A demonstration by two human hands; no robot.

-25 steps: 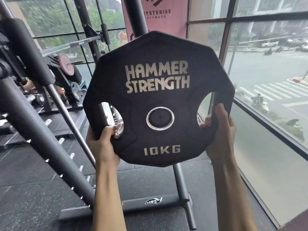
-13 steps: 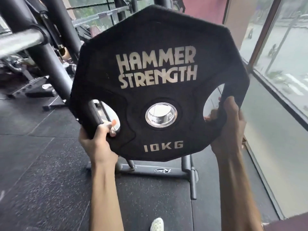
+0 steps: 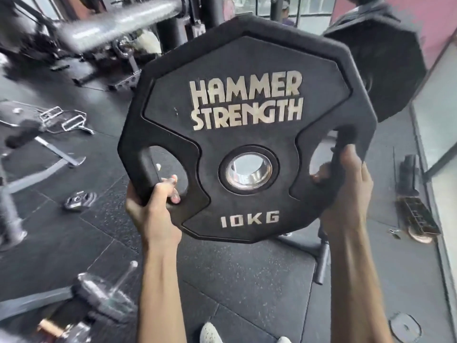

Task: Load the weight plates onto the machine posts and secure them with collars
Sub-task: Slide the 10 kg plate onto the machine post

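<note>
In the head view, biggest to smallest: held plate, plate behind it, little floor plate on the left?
Largest: the held plate, but nearest the camera.
Next: the plate behind it, partly hidden.
Smallest: the little floor plate.

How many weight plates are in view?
4: the 10 kg plate in the left hand and right hand, a large black plate behind it, upper right, a small plate on the floor left, a flat plate bottom right. The blurred gear bottom left may hide more.

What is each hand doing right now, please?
Left hand: grips the black many-sided rubber weight plate by its cutout.
Right hand: grips the same plate.
</note>
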